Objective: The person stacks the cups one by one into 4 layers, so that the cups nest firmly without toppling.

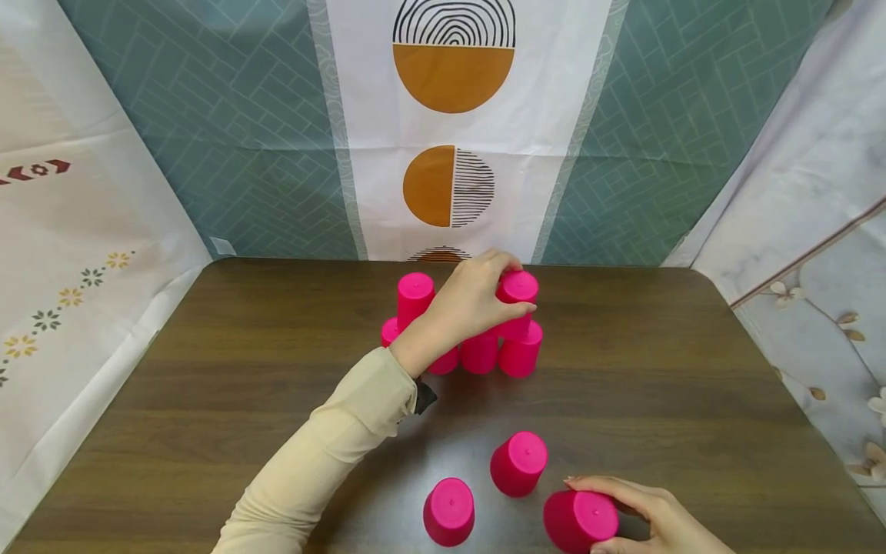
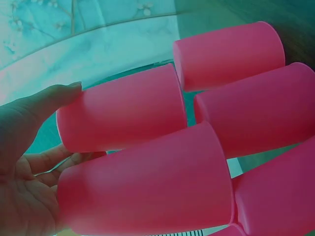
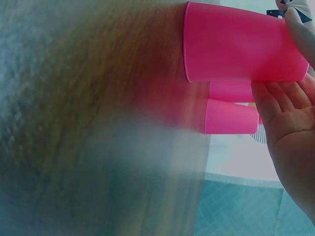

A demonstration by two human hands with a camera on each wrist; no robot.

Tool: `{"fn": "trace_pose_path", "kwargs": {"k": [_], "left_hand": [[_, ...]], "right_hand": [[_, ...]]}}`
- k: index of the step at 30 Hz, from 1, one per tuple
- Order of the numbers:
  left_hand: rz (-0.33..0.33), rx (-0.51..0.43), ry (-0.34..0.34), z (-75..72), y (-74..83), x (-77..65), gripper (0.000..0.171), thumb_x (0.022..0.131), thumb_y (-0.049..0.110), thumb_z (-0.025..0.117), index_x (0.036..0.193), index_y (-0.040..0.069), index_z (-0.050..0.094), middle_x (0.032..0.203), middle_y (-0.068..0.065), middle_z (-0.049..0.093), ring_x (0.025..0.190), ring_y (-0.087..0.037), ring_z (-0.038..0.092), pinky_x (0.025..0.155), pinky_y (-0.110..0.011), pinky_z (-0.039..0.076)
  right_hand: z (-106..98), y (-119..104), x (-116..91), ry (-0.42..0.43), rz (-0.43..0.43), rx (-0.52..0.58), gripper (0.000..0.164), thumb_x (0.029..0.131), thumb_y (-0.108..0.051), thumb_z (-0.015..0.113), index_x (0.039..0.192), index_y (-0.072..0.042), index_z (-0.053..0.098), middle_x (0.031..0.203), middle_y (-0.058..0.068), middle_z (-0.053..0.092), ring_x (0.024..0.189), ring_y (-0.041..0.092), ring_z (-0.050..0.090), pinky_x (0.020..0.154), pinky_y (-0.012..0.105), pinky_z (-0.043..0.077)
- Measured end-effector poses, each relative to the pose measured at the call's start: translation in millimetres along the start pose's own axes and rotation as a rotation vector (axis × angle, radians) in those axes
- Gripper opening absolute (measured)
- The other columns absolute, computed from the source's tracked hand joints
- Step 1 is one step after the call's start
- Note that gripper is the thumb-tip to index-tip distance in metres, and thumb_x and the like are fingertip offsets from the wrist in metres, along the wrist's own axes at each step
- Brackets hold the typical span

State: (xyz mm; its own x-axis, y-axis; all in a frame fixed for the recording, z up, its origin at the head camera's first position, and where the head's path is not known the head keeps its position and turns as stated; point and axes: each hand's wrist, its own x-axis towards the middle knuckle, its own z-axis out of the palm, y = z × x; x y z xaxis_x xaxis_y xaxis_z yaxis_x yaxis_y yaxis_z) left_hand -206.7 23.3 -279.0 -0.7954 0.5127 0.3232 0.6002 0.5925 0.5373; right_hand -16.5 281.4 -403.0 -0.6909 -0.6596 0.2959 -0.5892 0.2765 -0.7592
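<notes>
At the far side of the table, my left hand (image 1: 477,296) grips an upside-down pink cup (image 1: 517,288) by its upper end, thumb on the near side. That cup sits over a row of upside-down pink cups (image 1: 521,350). Another upper cup (image 1: 415,295) stands at the left of the stack; my hand and wrist hide part of the stack between them. In the left wrist view, the thumb lies along the held cup (image 2: 123,108), beside a nearer upper cup (image 2: 147,182). At the front right, my right hand (image 1: 657,515) holds a pink cup (image 1: 581,522), base up, between thumb and fingers.
Two more upside-down pink cups, one nearer the front (image 1: 449,512) and one farther back (image 1: 519,464), stand apart left of my right hand. The brown wooden table (image 1: 242,369) meets a patterned green-and-white cloth (image 1: 263,154) behind, with pale cloths at both sides.
</notes>
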Motion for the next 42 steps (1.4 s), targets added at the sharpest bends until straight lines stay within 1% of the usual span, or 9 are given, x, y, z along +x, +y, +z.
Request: {"fn": "trace_pose_path", "kwargs": {"k": [5,9,16,22,28,31,34,38,42], "left_hand": [[-0.044,0.039,-0.017,0.1,-3.2,-0.5,0.047,0.076,0.032,0.076,0.113,0.008,0.059,0.104,-0.001,0.06,0.09,-0.012,0.056,0.078,-0.022,0.047],[-0.046,0.064,-0.024,0.9,-5.9,-1.4,0.048,0.076,0.034,0.076,0.114,0.008,0.059,0.105,-0.001,0.061,0.09,-0.013,0.057,0.083,-0.026,0.046],[-0.039,0.095,-0.042,2.8,-7.8,-0.6,0.053,0.078,0.035,0.074,0.121,0.01,0.057,0.114,-0.001,0.061,0.1,-0.013,0.057,0.095,-0.036,0.04],[-0.063,0.151,-0.107,0.7,-5.4,-0.2,0.062,0.078,0.037,0.073,0.13,0.012,0.049,0.124,0.0,0.057,0.111,-0.013,0.054,0.102,-0.042,0.033],[-0.075,0.211,-0.151,-1.5,-4.1,-1.5,0.067,0.079,0.038,0.073,0.134,0.014,0.045,0.127,-0.001,0.056,0.115,-0.015,0.053,0.107,-0.047,0.026],[-0.045,0.276,-0.122,-2.0,-1.3,-5.7,0.068,0.078,0.039,0.073,0.135,0.014,0.043,0.129,-0.003,0.052,0.118,-0.018,0.05,0.109,-0.05,0.023],[0.013,0.261,-0.048,-3.6,4.8,-13.7,0.069,0.079,0.04,0.072,0.136,0.016,0.043,0.137,-0.005,0.043,0.125,-0.022,0.042,0.111,-0.047,0.022],[0.116,0.135,0.051,-7.4,12.4,-30.5,0.062,0.08,0.035,0.072,0.134,0.016,0.046,0.141,-0.006,0.038,0.128,-0.022,0.038,0.108,-0.039,0.03],[0.181,0.007,0.08,-9.9,14.2,-61.2,0.056,0.079,0.028,0.074,0.128,0.015,0.051,0.136,-0.004,0.044,0.124,-0.018,0.042,0.103,-0.035,0.037]], "right_hand": [[-0.5,-4.1,2.5,-0.004,0.024,-0.013,0.064,0.074,-0.009,0.077,0.131,-0.002,0.049,0.127,0.005,0.058,0.114,0.007,0.055,0.084,0.016,0.048],[-1.5,-7.9,3.6,-0.007,0.045,-0.031,0.063,0.075,-0.011,0.077,0.131,-0.004,0.05,0.125,0.006,0.058,0.114,0.006,0.055,0.085,0.017,0.049],[0.1,-11.7,2.1,-0.021,0.153,0.048,0.058,0.079,-0.009,0.073,0.132,-0.005,0.049,0.124,0.008,0.059,0.111,0.006,0.056,0.079,0.023,0.052],[1.8,-10.9,1.9,-0.013,0.145,0.059,0.058,0.079,-0.007,0.073,0.132,-0.004,0.049,0.124,0.009,0.059,0.111,0.007,0.056,0.078,0.023,0.053],[1.9,-9.2,2.5,-0.021,0.119,0.064,0.059,0.079,-0.006,0.072,0.133,-0.003,0.048,0.126,0.01,0.058,0.112,0.007,0.055,0.079,0.023,0.053],[2.0,-10.7,2.7,-0.021,0.135,0.054,0.058,0.079,-0.007,0.072,0.132,-0.004,0.048,0.125,0.01,0.058,0.112,0.007,0.056,0.079,0.023,0.052],[1.9,-10.8,2.8,-0.01,0.136,0.038,0.059,0.078,-0.009,0.074,0.132,-0.005,0.05,0.125,0.009,0.059,0.113,0.006,0.055,0.081,0.021,0.051],[2.9,-7.8,2.3,0.011,0.087,0.017,0.062,0.075,-0.007,0.076,0.131,-0.004,0.05,0.127,0.008,0.058,0.116,0.006,0.054,0.085,0.017,0.049],[4.0,-7.7,0.2,0.042,0.059,-0.042,0.064,0.073,-0.006,0.078,0.13,-0.004,0.051,0.127,0.005,0.058,0.116,0.005,0.053,0.085,0.014,0.047]]}}
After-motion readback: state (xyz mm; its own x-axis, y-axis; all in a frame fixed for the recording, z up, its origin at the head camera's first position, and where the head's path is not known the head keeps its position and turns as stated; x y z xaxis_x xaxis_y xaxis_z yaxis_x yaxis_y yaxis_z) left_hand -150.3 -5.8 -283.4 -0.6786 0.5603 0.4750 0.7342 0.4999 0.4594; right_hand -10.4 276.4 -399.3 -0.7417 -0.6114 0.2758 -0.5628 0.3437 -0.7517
